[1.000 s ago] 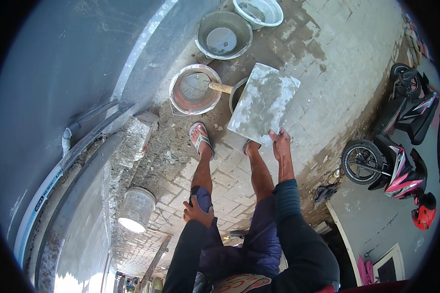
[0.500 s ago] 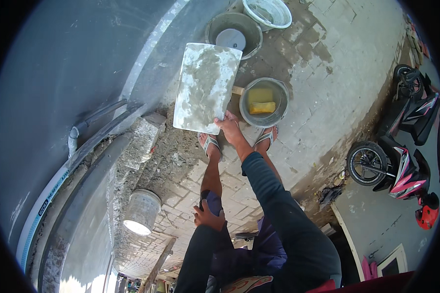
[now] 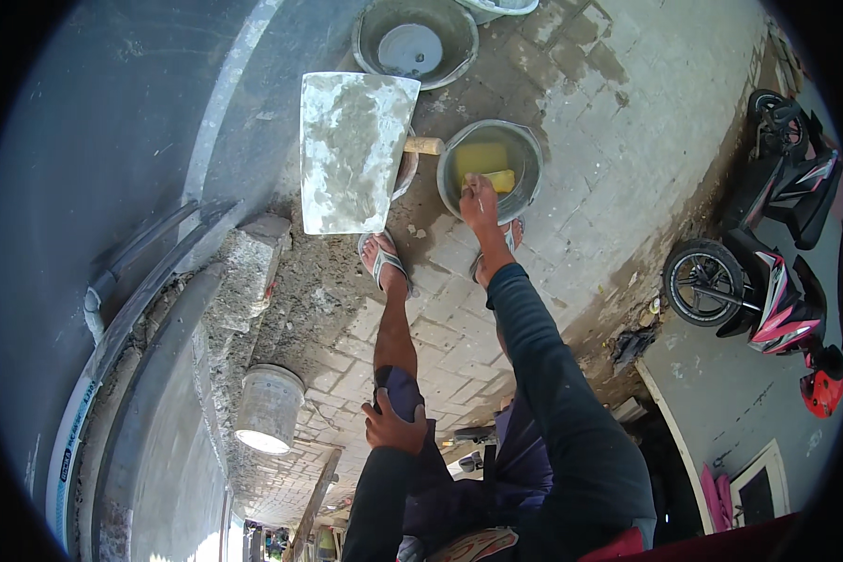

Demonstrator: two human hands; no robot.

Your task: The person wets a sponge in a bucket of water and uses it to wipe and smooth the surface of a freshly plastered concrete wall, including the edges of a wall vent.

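Observation:
My right hand (image 3: 480,199) reaches over the near rim of a grey bucket (image 3: 533,192) of cloudy water, its fingers closed at the left end of a yellow sponge (image 3: 502,181). Part of the sponge is hidden by those fingers. My left hand (image 3: 395,421) rests on my left knee, fingers spread, holding nothing. Left of the bucket, a pale rectangular board (image 3: 356,155) smeared with grey mortar lies over a round container that is mostly covered. A light wooden handle (image 3: 424,145) sticks out between board and bucket.
A larger grey tub (image 3: 468,61) stands beyond the board, with a white tub (image 3: 501,6) beside it. A whitish pail (image 3: 270,407) lies tipped at lower left, near broken concrete (image 3: 253,267) and pipes (image 3: 112,290) along the wall. A motorbike (image 3: 740,290) is parked at right.
My right hand has left the board's near edge and moved right, down to the sponge in the bucket. My left hand stays on the knee. The view has shifted slightly.

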